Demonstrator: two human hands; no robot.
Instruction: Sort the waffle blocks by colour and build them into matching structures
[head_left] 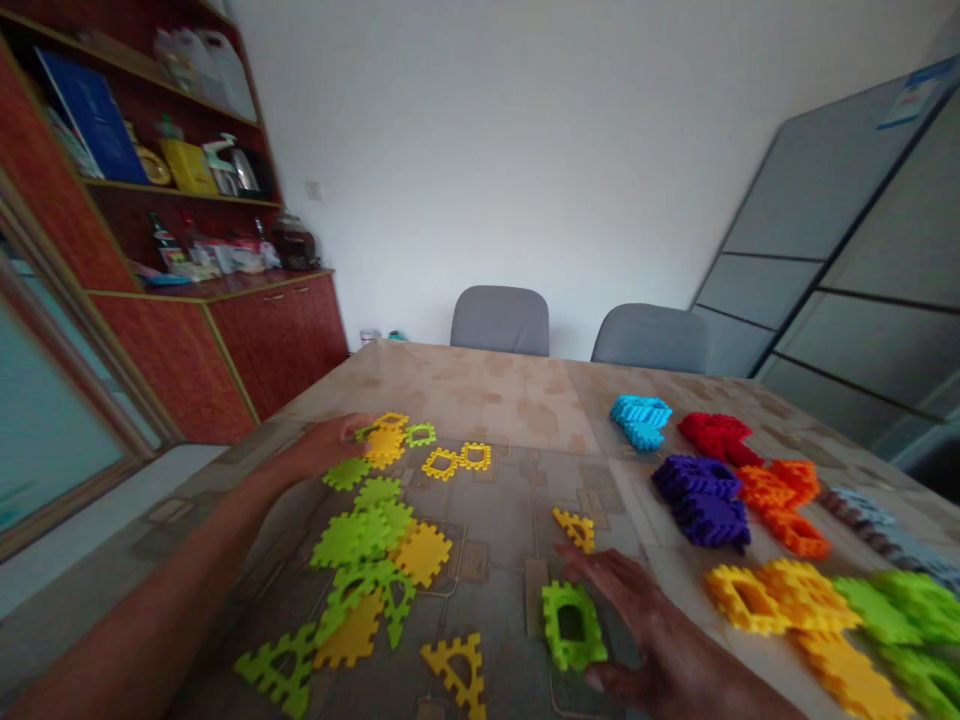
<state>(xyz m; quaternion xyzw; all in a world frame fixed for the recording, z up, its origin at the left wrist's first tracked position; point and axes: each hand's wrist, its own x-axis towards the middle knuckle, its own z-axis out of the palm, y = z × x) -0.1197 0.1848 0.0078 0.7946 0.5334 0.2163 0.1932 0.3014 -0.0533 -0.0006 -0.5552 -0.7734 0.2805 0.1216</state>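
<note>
At the far left of the loose pieces, my left hand [337, 442] reaches in, its fingers apart at the edge of a solid yellow square tile [385, 447] and a green piece partly hidden by the fingers. My right hand [637, 620] is spread around a green square frame tile [573, 626], thumb near its lower corner and fingers beyond its top edge. By those fingertips lies a yellow triangular frame tile [576, 527]. Between my hands are overlapping green tiles [360, 535], a solid yellow tile [422, 553] and yellow square frames [441, 463]. All have toothed edges.
Sorted stacks stand on the right of the table: light blue [640, 420], red [716, 437], purple [701, 500], orange [784, 500], grey [892, 530], yellow [787, 595] and green [892, 605]. Grey chairs [500, 318] stand behind the table, a red-brown cabinet [277, 340] at left.
</note>
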